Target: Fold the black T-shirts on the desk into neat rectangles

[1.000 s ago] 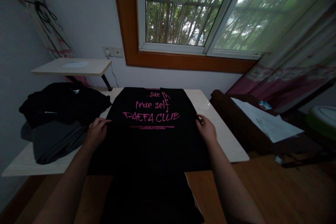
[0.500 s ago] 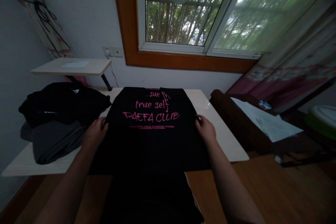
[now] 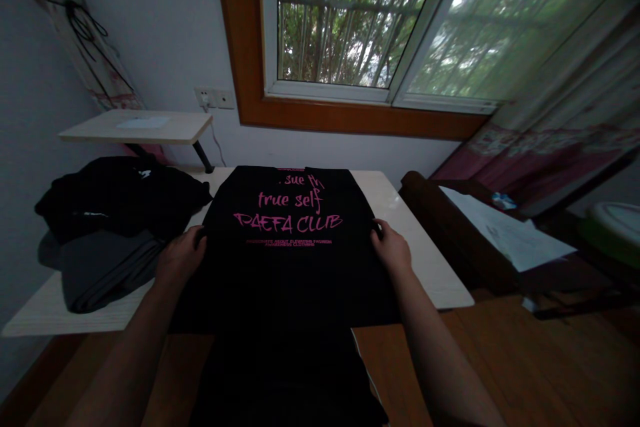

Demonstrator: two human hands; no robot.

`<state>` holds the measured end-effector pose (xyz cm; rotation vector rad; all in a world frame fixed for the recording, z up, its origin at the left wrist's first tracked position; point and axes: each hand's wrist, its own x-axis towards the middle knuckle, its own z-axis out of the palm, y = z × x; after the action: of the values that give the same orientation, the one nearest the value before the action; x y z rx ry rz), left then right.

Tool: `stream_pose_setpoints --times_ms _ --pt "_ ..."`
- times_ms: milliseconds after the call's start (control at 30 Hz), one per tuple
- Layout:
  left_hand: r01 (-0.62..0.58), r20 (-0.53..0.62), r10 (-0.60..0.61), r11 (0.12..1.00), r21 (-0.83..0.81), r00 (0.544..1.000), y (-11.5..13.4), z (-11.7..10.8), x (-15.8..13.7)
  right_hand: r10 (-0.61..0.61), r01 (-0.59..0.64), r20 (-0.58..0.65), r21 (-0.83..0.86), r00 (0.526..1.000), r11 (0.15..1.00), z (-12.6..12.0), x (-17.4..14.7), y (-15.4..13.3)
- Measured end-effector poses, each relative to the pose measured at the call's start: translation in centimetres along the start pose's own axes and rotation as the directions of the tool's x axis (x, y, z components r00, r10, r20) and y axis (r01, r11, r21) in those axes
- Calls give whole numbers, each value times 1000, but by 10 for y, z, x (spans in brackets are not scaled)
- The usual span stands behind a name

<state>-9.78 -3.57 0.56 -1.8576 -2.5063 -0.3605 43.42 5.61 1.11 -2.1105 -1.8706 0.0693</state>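
A black T-shirt (image 3: 290,280) with pink lettering lies spread over the pale table (image 3: 425,253), its lower part reaching the near edge. My left hand (image 3: 183,253) is closed on the shirt's left side edge, thumb and fingers pinching the cloth. On the opposite side edge, my right hand (image 3: 393,247) grips the fabric between thumb and fingers. The far end of the shirt lies folded under or out of sight at the back of the table, so the top line of print is cut off.
Dark clothes (image 3: 120,200) are heaped on the table's left. Behind them stands a small raised shelf (image 3: 145,127) with a paper on it. To the right is a brown padded seat (image 3: 450,233) holding a white sheet (image 3: 500,227). A window (image 3: 350,27) is ahead.
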Motion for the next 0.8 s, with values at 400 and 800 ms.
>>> stream_pose_setpoints --times_ms 400,800 --pt "-116 -128 112 993 -29 986 -11 16 5 -26 26 -3 -68 1000 997 -1 -3 -4" --pt "2 -16 -3 999 -40 1000 12 -10 -6 -71 69 -8 -155 997 986 -3 -5 -9"
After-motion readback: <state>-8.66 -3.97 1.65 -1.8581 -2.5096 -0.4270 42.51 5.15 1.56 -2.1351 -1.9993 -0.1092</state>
